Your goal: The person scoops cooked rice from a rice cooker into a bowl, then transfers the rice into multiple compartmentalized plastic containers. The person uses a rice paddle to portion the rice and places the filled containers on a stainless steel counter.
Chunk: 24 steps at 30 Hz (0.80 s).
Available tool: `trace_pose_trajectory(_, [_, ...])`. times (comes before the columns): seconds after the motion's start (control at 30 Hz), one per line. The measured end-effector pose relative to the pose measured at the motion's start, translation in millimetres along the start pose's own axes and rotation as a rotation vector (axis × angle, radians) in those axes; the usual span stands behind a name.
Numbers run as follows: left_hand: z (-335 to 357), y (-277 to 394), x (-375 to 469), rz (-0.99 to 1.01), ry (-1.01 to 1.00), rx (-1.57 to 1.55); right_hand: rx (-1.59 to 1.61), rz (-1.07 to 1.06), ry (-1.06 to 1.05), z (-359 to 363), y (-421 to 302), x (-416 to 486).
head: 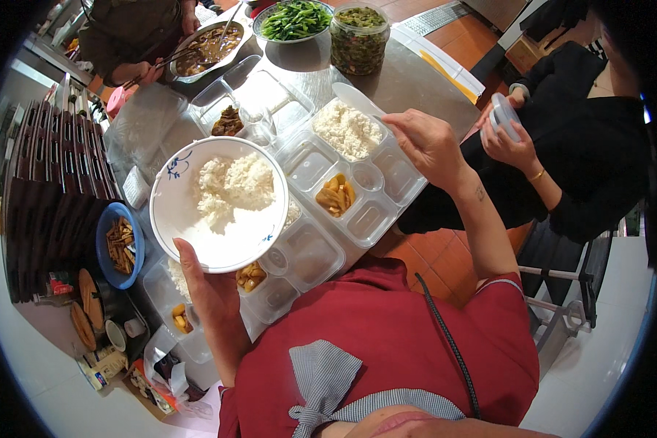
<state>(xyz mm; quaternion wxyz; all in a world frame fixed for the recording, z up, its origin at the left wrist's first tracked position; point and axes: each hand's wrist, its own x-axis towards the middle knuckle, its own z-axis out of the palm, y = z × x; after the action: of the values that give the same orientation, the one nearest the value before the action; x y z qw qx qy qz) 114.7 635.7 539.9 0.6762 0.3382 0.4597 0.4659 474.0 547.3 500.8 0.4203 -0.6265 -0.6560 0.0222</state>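
Note:
My left hand (213,290) grips the near rim of a white bowl (167,219) with blue decoration, tilted towards me. Cooked white rice (238,183) lies inside it. In my right hand (430,148) is the handle of a pale rice paddle (356,97), its blade at the far edge of a rice portion (346,131). That portion fills one compartment of a clear plastic meal tray (342,169). Yellow-brown cooked pieces (335,196) sit in another compartment. The bowl partly hides a second tray (309,252) holding rice and similar pieces.
Beyond the bowl is a tray with dark cooked food (228,121). At the back stand a stew dish (208,49), a plate of greens (294,22) and a jar (359,41). One person uses chopsticks; another holds plastic lids (505,117). A blue basket (103,246) stands left.

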Motion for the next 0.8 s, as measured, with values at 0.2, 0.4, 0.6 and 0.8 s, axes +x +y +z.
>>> trace_pose_trajectory(0.2, [-2, -1, 0, 0.011, 0.031, 0.018, -0.165, -0.113, -0.178, 15, 8, -6])
trace_pose_trajectory(0.4, [-1, -6, 2, 0.027, 0.031, 0.011, -0.103, -0.046, -0.140, 4, 6, -20])
trace_pose_trajectory(0.6, [-2, -2, 3, -0.040, -0.049, -0.066, 0.129, 0.130, 0.068, -16, -46, -15])
trace_pose_trajectory(0.8, [10, -11, 1, -0.093, -0.198, 0.073, 0.739, 0.291, 0.153, -11, -100, -21])
